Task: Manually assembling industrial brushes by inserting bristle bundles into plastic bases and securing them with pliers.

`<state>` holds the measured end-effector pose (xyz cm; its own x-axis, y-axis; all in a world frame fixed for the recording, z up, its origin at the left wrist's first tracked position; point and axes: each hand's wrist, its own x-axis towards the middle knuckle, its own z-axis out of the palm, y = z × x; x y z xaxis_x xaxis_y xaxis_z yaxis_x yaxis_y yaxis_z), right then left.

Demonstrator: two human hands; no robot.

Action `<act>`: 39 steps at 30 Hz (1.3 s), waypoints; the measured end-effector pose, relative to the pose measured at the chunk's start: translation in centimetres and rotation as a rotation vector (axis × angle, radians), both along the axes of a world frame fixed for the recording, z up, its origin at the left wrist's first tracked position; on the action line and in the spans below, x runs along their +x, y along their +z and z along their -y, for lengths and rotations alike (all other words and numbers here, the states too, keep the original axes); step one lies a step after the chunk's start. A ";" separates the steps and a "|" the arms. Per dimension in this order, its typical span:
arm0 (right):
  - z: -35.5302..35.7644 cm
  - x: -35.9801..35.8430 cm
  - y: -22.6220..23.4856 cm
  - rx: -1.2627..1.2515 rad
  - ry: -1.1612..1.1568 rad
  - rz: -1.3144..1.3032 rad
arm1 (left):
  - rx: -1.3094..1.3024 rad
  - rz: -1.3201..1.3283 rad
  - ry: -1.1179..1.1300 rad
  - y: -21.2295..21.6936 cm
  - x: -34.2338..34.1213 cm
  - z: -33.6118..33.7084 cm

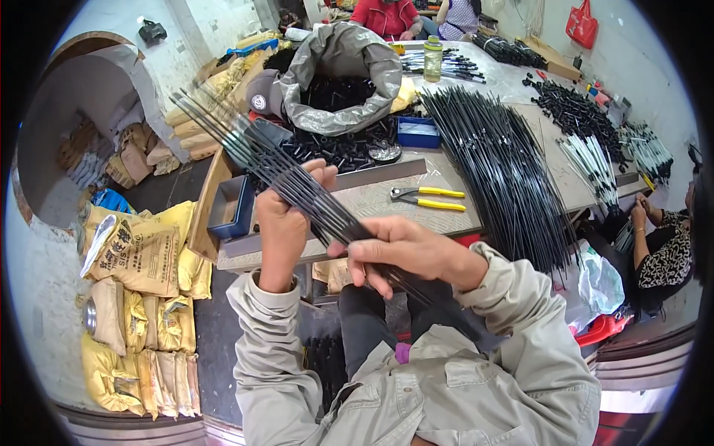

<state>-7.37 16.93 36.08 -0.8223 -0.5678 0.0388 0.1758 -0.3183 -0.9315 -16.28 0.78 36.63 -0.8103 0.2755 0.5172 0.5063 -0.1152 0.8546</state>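
Technician: Where are the black rods (312,202) sitting, and how are the fingers engaging them?

Supervisor: The rods are running diagonally in front of the person, upper ends fanning out and blurring above the left part of the counter (440,223), lower ends pointing toward the lap. Fingers of the left hand (281,215) are curling around the bundle near its middle; those of the right hand (409,249) are closing loosely on it farther down, thumb on top.

Technician: Which edges and open room are bounding the hands?

Supervisor: The counter's near edge is passing beneath the bundle. To the left, a blue tray (229,229) is standing at the corner, beside a wooden panel (204,215). Ahead, a metal bar (383,172) is lying crosswise before loose black parts (327,149). To the right, a rod pile (506,171) is overhanging the near edge. Between bar, pile and edge, patterned surface is showing around yellow-handled pliers (431,201).

Technician: What markings are appearing?

Supervisor: At the left, a brown sack (137,256) is carrying large dark print. A grey cap (264,85) beside the grey plastic bag (327,123) is bearing a round pale badge, and a red bag (581,28) on the wall is displaying print too small to read.
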 end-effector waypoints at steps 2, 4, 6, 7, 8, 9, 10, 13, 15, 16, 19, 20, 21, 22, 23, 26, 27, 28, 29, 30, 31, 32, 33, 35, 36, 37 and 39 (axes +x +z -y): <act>0.2 0.3 -1.2 -0.031 -0.006 0.009 | 0.008 0.173 -0.073 0.2 0.6 -0.2; 0.2 0.4 -1.8 -0.063 -0.013 0.022 | 0.070 0.182 -0.075 -0.1 0.7 -0.7; 0.1 0.5 -2.2 -0.072 -0.095 -0.041 | 0.143 0.152 -0.060 -1.3 0.5 -1.0; 0.0 0.6 -2.1 -0.075 -0.093 -0.039 | 0.069 0.089 -0.030 -3.5 -0.3 -1.2; -0.1 0.8 -1.6 -0.072 -0.157 -0.066 | -0.002 0.025 -0.005 -5.2 -0.8 -1.2; -0.3 0.9 -1.3 -0.070 -0.227 -0.095 | -0.194 0.155 0.003 -5.6 0.2 -0.9; -0.7 0.8 -1.3 -0.082 -0.254 -0.132 | -0.262 0.153 -0.039 -7.9 0.2 -0.9; -1.0 1.0 -2.4 -0.070 -0.294 -0.152 | -0.344 0.108 -0.215 -13.1 -0.6 -0.9; -0.8 1.0 -4.2 -0.026 -0.315 -0.198 | -0.503 -0.028 -0.272 -14.3 -3.4 -0.9; -0.3 1.1 -5.3 0.015 -0.347 -0.261 | -0.517 -0.089 -0.283 -15.0 -5.4 -1.0; 1.9 0.9 -9.7 0.117 -0.424 -0.430 | -0.273 0.258 -0.402 -18.6 -15.6 -1.4; 0.9 0.8 -12.0 0.162 -0.471 -0.350 | -0.669 -0.633 -0.150 -13.6 -15.1 -4.1; 1.2 0.7 -13.6 0.148 -0.467 -0.343 | -0.848 -0.734 -0.022 -12.1 -15.8 -4.8; 1.4 0.6 -15.3 0.127 -0.487 -0.254 | -1.033 -0.848 0.124 -11.7 -16.7 -6.0; 1.8 0.3 -16.8 0.100 -0.496 -0.169 | -1.223 -0.959 0.285 -11.5 -17.3 -6.4; 2.2 -1.0 -20.6 0.069 -0.497 -0.131 | -1.386 -0.934 0.368 -12.4 -18.6 -4.7; 1.8 -1.3 -21.7 0.074 -0.513 -0.126 | -1.376 -0.974 0.365 -12.3 -18.5 -4.3; 1.5 -1.5 -22.7 0.069 -0.516 -0.117 | -1.448 -0.885 0.290 -12.5 -17.7 -3.2; 2.1 -1.6 -23.3 0.045 -0.481 -0.122 | -1.559 -1.029 0.328 -13.3 -17.6 0.0; 1.2 -1.6 -24.6 0.041 -0.493 -0.108 | -1.570 -0.907 0.163 -12.6 -15.1 -0.8; 0.6 -1.6 -25.6 0.041 -0.510 -0.092 | -1.578 -0.785 0.007 -10.5 -11.9 -1.2; 0.7 -1.6 -26.3 0.044 -0.493 -0.082 | -1.542 -0.728 -0.103 -9.5 -9.6 -0.5; 1.1 -1.6 -27.0 0.048 -0.469 -0.074 | -1.504 -0.664 -0.204 -9.1 -7.9 0.4; 1.5 -2.0 -29.4 0.051 -0.394 -0.046 | -1.293 -0.609 -0.288 -11.3 -6.3 0.6; 1.7 -2.3 -29.8 0.055 -0.323 -0.025 | -1.206 -0.632 -0.318 -11.9 -5.8 0.2; 1.7 -2.6 -30.1 0.055 -0.322 -0.022 | -1.196 -0.638 -0.333 -13.5 -5.9 -0.2; 0.8 -3.2 -29.5 0.154 -0.321 -0.168 | -1.094 -0.661 -0.313 -14.9 -6.0 -1.8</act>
